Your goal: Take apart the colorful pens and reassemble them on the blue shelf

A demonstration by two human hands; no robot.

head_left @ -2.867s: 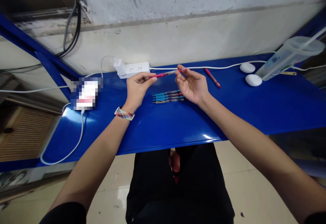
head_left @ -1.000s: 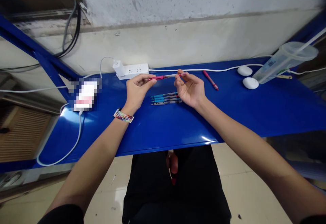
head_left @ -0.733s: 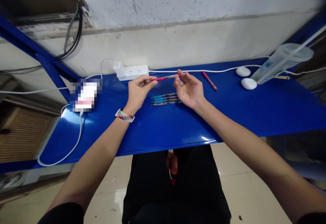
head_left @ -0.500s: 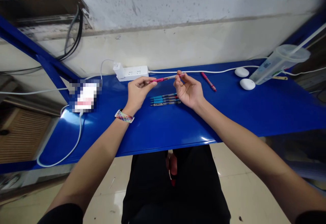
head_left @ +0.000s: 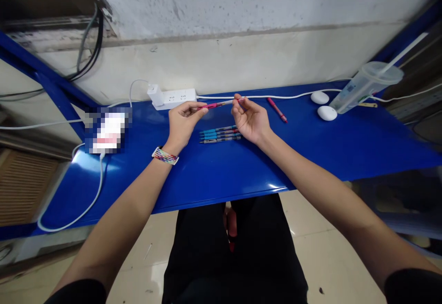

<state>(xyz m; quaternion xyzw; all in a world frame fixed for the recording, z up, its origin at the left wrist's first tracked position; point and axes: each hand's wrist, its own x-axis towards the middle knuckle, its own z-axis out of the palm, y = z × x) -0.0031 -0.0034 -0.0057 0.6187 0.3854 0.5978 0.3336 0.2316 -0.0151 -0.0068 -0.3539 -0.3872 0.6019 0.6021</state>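
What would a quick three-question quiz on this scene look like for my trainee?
1. True or false: the left hand pinches a pen, and the right hand is at its other end.
2. In the row of pens on the table, what colour is the grip nearest the front edge? A pink, B grey, C green.
3. Fill in: the multicoloured band is on the ___ wrist.
Key: 1 true; 2 B; 3 left.
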